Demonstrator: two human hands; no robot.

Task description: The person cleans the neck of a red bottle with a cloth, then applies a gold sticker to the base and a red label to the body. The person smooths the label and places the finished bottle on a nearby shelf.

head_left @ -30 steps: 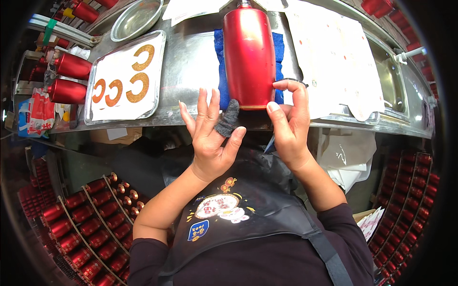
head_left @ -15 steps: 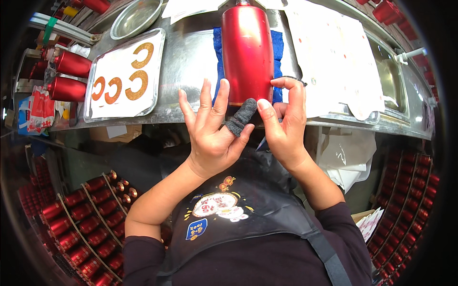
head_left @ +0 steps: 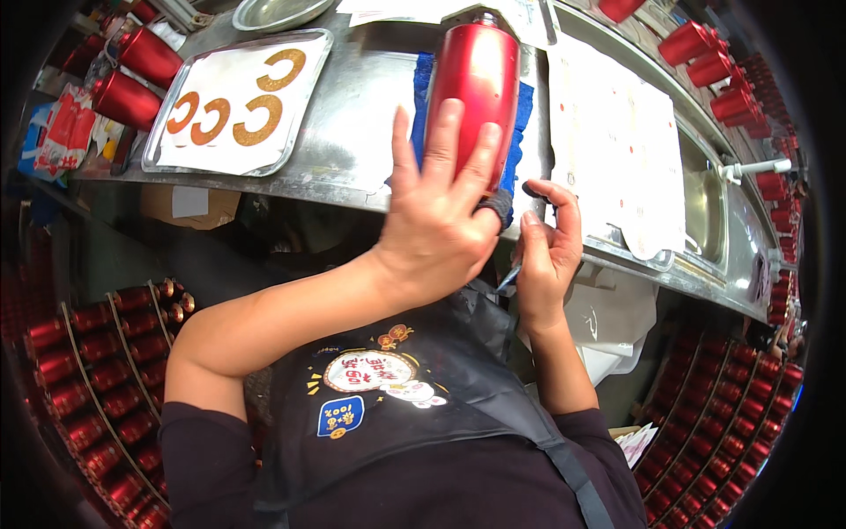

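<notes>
Overhead, red cylinders (head_left: 97, 379) flank the steel counter (head_left: 352, 123).

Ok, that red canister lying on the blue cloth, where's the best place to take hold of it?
Probably around the smooth middle of the red canister, coming from the near end, where the left hand is already raised in front of it. It lies lengthwise on the blue cloth, its narrower dark cap pointing away, so the round flanks are open.
</notes>
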